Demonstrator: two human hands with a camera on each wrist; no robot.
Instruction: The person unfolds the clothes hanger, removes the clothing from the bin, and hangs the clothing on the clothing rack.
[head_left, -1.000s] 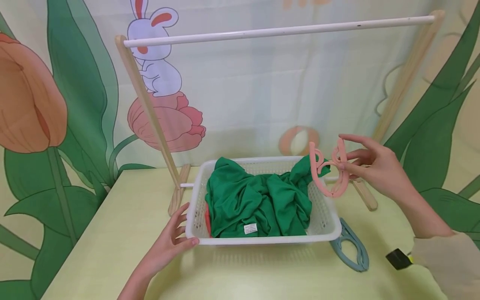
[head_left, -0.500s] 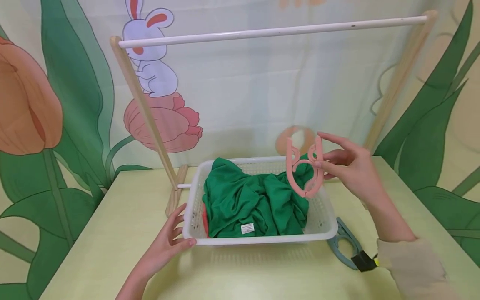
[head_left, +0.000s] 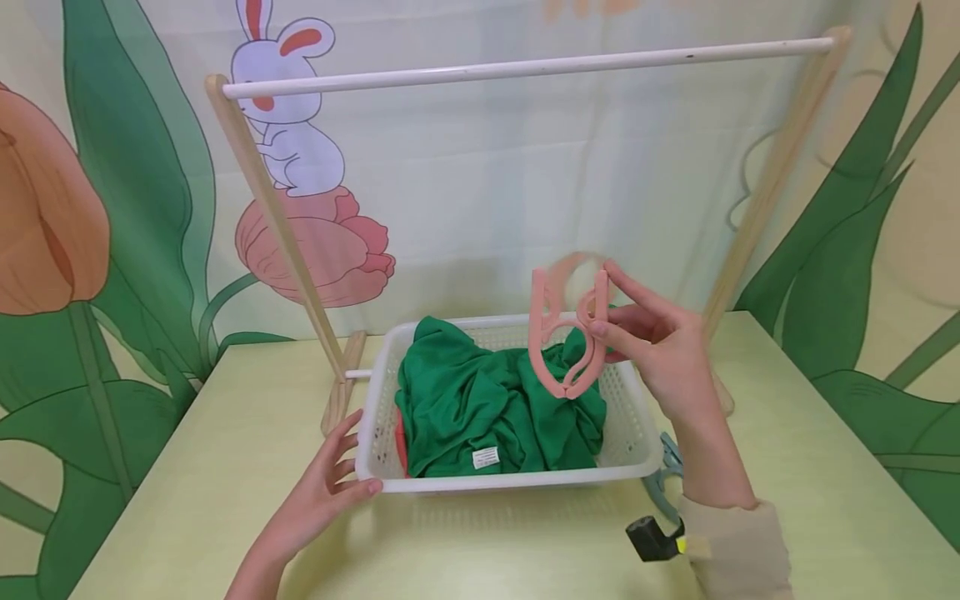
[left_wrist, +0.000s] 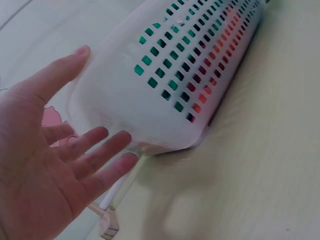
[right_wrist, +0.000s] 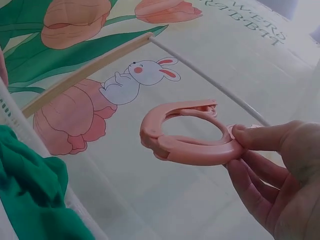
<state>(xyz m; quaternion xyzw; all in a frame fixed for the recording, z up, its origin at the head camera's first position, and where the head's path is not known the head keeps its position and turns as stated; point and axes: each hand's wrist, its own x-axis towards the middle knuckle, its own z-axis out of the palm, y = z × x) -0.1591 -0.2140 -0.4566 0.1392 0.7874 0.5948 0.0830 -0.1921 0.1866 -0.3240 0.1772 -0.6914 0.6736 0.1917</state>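
Observation:
Between thumb and fingers, my right hand [head_left: 656, 346] pinches a pink folding hanger [head_left: 534, 337], folded into a U shape, by its right arm above the basket. The right wrist view shows the same pink hanger [right_wrist: 195, 155] with the thumb on one side. My left hand [head_left: 322, 492] rests against the front left corner of a white plastic basket [head_left: 510, 482], its fingers fairly straight. In the left wrist view, the fingertips meet the basket's outer wall [left_wrist: 110, 95]. A crumpled green garment [head_left: 480, 400] with a white label lies in the basket, with something red under its left edge.
Behind the basket stands a rack with wooden legs [head_left: 281, 225] and a white top bar [head_left: 525, 68]. A blue folding hanger [head_left: 656, 492] lies on the table right of the basket, partly hidden by my right arm. A printed curtain hangs behind.
My right hand has carried the pink hanger leftward, from the basket's right end to over the green garment. The left hand has stayed at the basket's corner. The whole view has shifted slightly.

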